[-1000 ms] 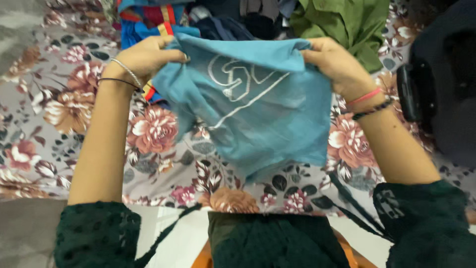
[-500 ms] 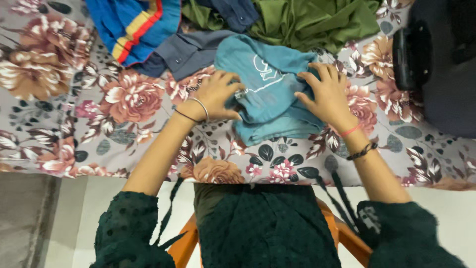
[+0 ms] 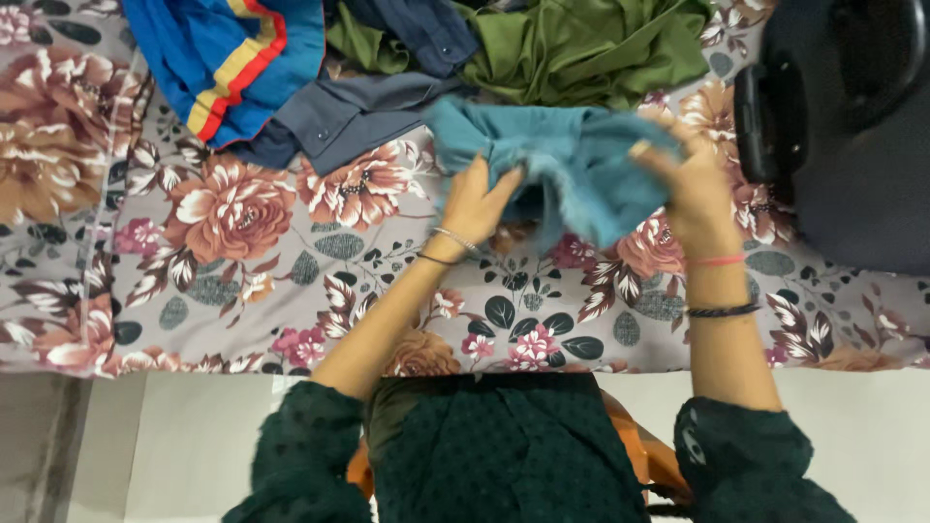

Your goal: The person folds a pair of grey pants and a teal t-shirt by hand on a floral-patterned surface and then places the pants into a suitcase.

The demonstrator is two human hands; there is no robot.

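The folded T-shirt (image 3: 572,160) is held up between both hands over the flowered bedsheet (image 3: 232,242), the left hand (image 3: 480,199) at its seven o'clock, the right hand (image 3: 693,189) at its four o'clock. At eleven o'clock lies the striped garment (image 3: 232,48), with the collared shirt (image 3: 349,111) between; at twelve the crumpled shirt (image 3: 591,44); at three the suitcase (image 3: 852,126).

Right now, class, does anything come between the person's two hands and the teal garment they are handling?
Nothing visible does. The left hand and the right hand both already grip the teal garment, held bunched just above the floral sheet. The green garment and grey shirt lie beyond it, not between.
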